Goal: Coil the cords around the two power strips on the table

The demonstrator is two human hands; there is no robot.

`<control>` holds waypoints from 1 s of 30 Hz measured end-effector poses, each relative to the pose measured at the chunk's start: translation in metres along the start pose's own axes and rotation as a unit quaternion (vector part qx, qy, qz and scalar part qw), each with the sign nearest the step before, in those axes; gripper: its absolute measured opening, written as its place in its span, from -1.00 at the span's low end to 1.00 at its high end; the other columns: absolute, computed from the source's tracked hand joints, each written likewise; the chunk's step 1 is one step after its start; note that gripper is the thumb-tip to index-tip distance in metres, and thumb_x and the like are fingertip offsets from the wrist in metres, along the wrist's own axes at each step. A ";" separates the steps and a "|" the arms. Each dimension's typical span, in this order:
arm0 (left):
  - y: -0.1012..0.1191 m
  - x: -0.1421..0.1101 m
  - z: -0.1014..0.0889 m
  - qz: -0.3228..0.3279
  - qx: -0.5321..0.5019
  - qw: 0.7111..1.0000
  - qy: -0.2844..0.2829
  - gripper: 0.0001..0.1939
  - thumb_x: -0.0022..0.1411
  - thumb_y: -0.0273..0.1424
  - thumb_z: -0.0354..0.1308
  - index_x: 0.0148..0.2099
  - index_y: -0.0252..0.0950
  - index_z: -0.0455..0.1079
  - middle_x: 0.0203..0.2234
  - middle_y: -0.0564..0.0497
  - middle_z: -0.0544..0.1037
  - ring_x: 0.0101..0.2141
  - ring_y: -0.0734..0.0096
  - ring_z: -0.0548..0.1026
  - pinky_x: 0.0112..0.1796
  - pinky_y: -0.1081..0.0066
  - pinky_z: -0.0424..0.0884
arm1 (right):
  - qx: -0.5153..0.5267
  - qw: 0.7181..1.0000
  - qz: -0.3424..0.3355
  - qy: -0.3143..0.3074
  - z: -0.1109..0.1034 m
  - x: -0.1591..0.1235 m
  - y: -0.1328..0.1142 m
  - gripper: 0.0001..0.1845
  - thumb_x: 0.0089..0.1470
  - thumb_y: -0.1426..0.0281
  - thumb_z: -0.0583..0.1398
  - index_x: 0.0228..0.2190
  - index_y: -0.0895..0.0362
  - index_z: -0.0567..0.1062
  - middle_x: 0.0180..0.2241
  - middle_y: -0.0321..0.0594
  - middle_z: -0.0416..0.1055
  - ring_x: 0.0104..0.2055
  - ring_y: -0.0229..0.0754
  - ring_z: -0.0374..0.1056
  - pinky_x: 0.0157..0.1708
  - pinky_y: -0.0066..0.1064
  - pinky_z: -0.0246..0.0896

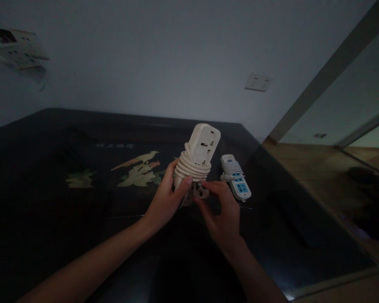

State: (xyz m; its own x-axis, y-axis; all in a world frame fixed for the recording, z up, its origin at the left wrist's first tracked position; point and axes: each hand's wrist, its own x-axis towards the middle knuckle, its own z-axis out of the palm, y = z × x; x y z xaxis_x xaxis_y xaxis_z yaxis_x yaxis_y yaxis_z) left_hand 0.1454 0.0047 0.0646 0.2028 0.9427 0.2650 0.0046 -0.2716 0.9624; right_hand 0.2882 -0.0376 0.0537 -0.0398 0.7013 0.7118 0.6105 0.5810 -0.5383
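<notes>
A cream power strip (204, 145) is held upright above a dark table, its cord (193, 167) coiled several turns round its lower half. My left hand (167, 198) is closed around the strip's bottom end, thumb on the coils. My right hand (221, 210) pinches the cord's plug (201, 191) just below the coils. A second, smaller white power strip with blue sockets (236, 182) lies flat on the table just right of my hands, its own cord wrapped round it.
The black lacquered table (66, 219) carries a pale bird-and-plant inlay (138, 169). A wall socket (258, 82) sits on the white wall behind. Wooden floor (306, 158) and a glass door lie to the right, past the table's right edge.
</notes>
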 end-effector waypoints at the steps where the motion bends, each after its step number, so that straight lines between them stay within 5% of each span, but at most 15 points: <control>1: 0.000 -0.001 0.000 0.004 -0.002 1.000 0.003 -0.57 0.26 -0.27 0.01 0.12 -0.29 0.10 0.06 -0.12 0.37 0.07 0.29 0.34 0.07 0.33 0.26 | -0.007 1.000 -0.015 0.007 0.000 0.000 0.000 -0.68 0.05 0.52 0.23 -0.13 0.06 0.36 -0.25 -0.19 0.40 -0.20 -0.17 0.37 -0.22 -0.32 0.34; 6: -0.002 -0.002 0.002 0.002 -0.022 1.000 0.000 -0.59 0.26 -0.27 0.01 0.11 -0.29 0.08 0.05 -0.13 0.37 0.06 0.29 0.34 0.07 0.32 0.26 | -0.030 0.998 -0.049 0.026 0.001 -0.002 0.003 -0.66 0.05 0.50 0.23 -0.10 0.06 0.38 -0.24 -0.17 0.41 -0.19 -0.17 0.39 -0.23 -0.33 0.35; 18: -0.008 -0.003 0.011 -0.025 -0.037 0.999 0.022 -0.61 0.28 -0.24 -0.04 0.09 -0.27 0.08 0.07 -0.13 0.37 0.07 0.33 0.35 0.08 0.35 0.26 | -0.021 1.000 -0.010 0.019 0.003 -0.001 0.004 -0.70 0.07 0.47 0.20 -0.11 0.07 0.40 -0.29 -0.17 0.41 -0.26 -0.17 0.39 -0.31 -0.33 0.35; 30: -0.021 0.004 0.008 -0.159 -0.134 0.969 -0.130 -0.43 0.00 -0.28 0.30 0.05 -0.31 0.26 0.00 -0.16 0.48 -0.05 0.16 0.47 -0.07 0.25 0.39 | -0.024 0.999 0.022 -0.028 -0.009 -0.015 0.013 -0.54 -0.08 0.29 0.34 -0.12 0.04 0.38 -0.23 -0.16 0.34 -0.19 -0.09 0.34 -0.26 -0.26 0.38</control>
State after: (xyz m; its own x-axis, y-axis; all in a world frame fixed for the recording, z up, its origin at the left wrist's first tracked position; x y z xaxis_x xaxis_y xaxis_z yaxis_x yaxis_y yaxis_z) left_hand 0.1544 0.0123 0.0448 0.4733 0.8801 -0.0389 -0.1395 0.1185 0.9831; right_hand 0.3039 -0.0447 0.0401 -0.0560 0.7484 0.6609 0.6497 0.5299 -0.5450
